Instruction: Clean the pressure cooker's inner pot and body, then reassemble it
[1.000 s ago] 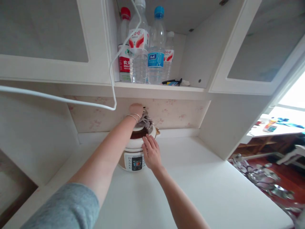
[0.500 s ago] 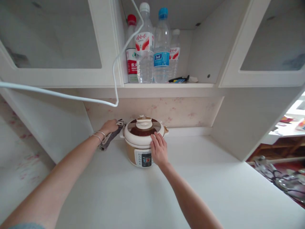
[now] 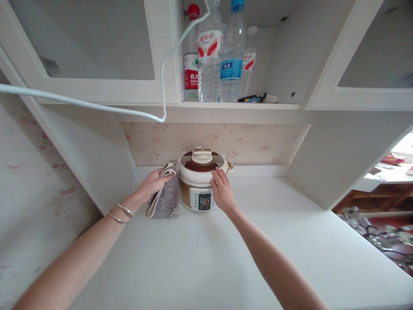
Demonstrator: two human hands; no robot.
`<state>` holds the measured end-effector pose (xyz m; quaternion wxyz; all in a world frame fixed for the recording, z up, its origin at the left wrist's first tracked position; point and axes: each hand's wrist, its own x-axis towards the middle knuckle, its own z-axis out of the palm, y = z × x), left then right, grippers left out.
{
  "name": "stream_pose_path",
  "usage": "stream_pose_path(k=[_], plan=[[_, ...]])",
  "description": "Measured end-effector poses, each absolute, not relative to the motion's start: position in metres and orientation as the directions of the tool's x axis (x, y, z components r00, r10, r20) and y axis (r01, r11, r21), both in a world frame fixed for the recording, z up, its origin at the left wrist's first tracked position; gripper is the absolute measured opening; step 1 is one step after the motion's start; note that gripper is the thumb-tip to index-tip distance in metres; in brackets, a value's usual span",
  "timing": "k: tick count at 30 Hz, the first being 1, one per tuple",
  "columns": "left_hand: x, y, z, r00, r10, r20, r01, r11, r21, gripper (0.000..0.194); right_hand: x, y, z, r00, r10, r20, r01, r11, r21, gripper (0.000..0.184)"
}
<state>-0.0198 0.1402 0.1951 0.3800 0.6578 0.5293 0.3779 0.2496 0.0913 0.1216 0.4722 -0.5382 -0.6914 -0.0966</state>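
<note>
A white and tan electric pressure cooker (image 3: pixel 185 191) with a brown lid top stands upright on the white counter (image 3: pixel 200 258), near the back wall. My left hand (image 3: pixel 155 183) is closed around the upper end of a folded grey cloth (image 3: pixel 166 200), which hangs down along the cooker's left side. My right hand (image 3: pixel 222 187) rests against the front right of the cooker's rim, fingers stretched out and holding nothing. It covers part of the right side of the control panel (image 3: pixel 204 199).
Overhead, an open cabinet shelf (image 3: pixel 241 104) holds several plastic bottles (image 3: pixel 209 64) and small items. A white cable (image 3: pixel 97 105) hangs in front of the cabinet. White side panels (image 3: pixel 325 159) flank the counter. Shiny objects (image 3: pixel 383 237) lie lower at the right.
My left hand has drawn the cloth forward from the cooker's back left, and more of the cloth now shows. My right hand stays at the rim. The whole view has shifted slightly.
</note>
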Motion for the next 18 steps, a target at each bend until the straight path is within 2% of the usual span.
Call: stream_pose_path(k=[3, 5, 7, 9, 10, 12, 15, 18], plan=[[-0.019, 0.103, 0.178, 0.17, 0.985, -0.036, 0.11, 0.017, 0.994, 0.048, 0.248, 0.071, 0.119, 0.103, 0.67, 0.735, 0.768, 0.416, -0.487, 0.048], [-0.011, 0.079, 0.164, 0.206, 0.971, -0.124, -0.053, 0.137, 0.989, 0.046, 0.246, 0.049, 0.108, 0.215, 0.711, 0.669, 0.641, 0.414, -0.647, 0.053], [0.004, 0.057, 0.146, 0.293, 0.927, -0.236, -0.177, 0.295, 0.939, 0.043, 0.244, 0.022, 0.091, 0.251, 0.846, 0.471, 0.38, 0.361, -0.852, 0.057], [0.026, 0.036, 0.126, 0.423, 0.848, -0.318, -0.263, 0.451, 0.853, 0.043, 0.244, -0.006, 0.074, 0.094, 0.981, 0.17, 0.044, 0.166, -0.985, 0.056], [0.039, 0.027, 0.116, 0.481, 0.809, -0.337, -0.3, 0.513, 0.804, 0.044, 0.245, -0.019, 0.067, -0.007, 0.999, 0.039, -0.093, 0.038, -0.995, 0.056], [0.067, 0.01, 0.097, 0.584, 0.726, -0.362, -0.332, 0.622, 0.709, 0.046, 0.252, -0.042, 0.059, -0.12, 0.984, -0.13, -0.27, -0.158, -0.95, 0.057], [0.099, -0.006, 0.077, 0.697, 0.645, -0.312, -0.352, 0.688, 0.635, 0.042, 0.28, -0.063, 0.063, -0.026, 0.97, -0.242, -0.368, -0.235, -0.9, 0.069], [0.106, -0.007, 0.069, 0.74, 0.624, -0.25, -0.349, 0.675, 0.65, 0.031, 0.33, -0.075, 0.074, 0.128, 0.948, -0.292, -0.375, -0.226, -0.899, 0.075]])
